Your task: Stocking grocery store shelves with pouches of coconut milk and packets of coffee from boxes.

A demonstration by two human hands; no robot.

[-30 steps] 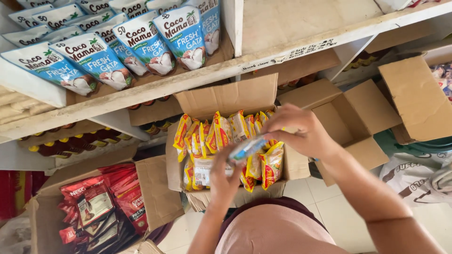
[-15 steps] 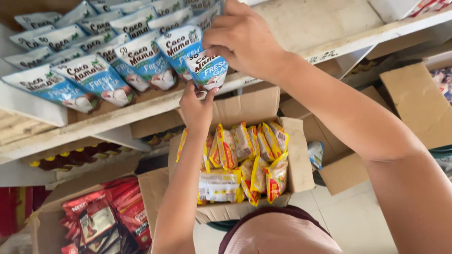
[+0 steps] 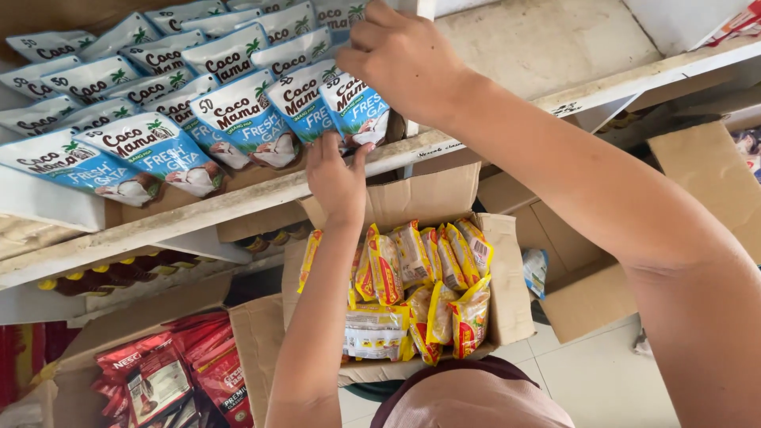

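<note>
Leftmost, a wooden shelf (image 3: 158, 226) carries rows of blue-and-white coconut-milk pouches (image 3: 151, 147) that lean back, overlapping one another. Under it, at the lower left, an open carton holds red coffee sachets (image 3: 170, 376), and dark bottles with yellow caps (image 3: 103, 277) lie in the shadow beneath the shelf board. Toward the middle, the left hand (image 3: 337, 178) reaches up to the shelf edge, its fingertips pressing the underside of the end pouch (image 3: 357, 107), fingers extended rather than closed around it. That end pouch stands at the right end of the front row, at the front edge of the shelf. Just above, the right hand (image 3: 404, 67) pinches the pouch's top edge, fingers curled down over it. Below both arms sits an open cardboard box (image 3: 507, 277) filled with yellow-and-red snack packets (image 3: 420, 269). Farther right lie empty carton flaps (image 3: 697, 174) on a pale tiled floor (image 3: 587, 372).
</note>
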